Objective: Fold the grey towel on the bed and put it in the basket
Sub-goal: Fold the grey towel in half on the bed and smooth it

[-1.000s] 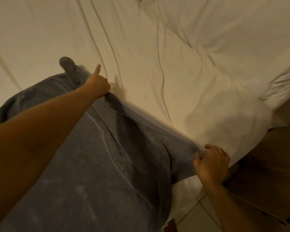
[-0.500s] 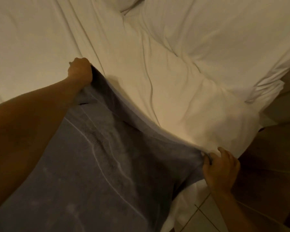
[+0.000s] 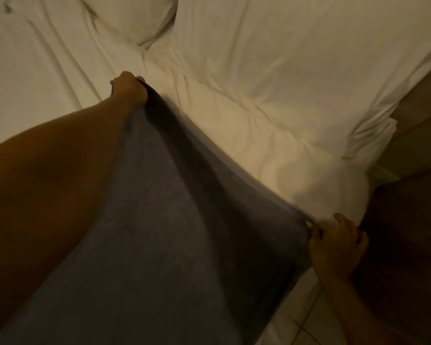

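Now the grey towel [image 3: 184, 245] is stretched over the white bed [image 3: 284, 83] between 2 hands, its pale far edge running taut from the left hand [image 3: 130, 89] out toward the middle of the bed down to the right hand [image 3: 336, 242] at the bed's near right corner. Left fingers are curled tight around 1 end of that edge, with the arm reaching long and straight across the cloth. Right fingers [image 3: 314, 230] pinch the other end, knuckles up, wrist bent over the tiled floor [image 3: 309, 327].
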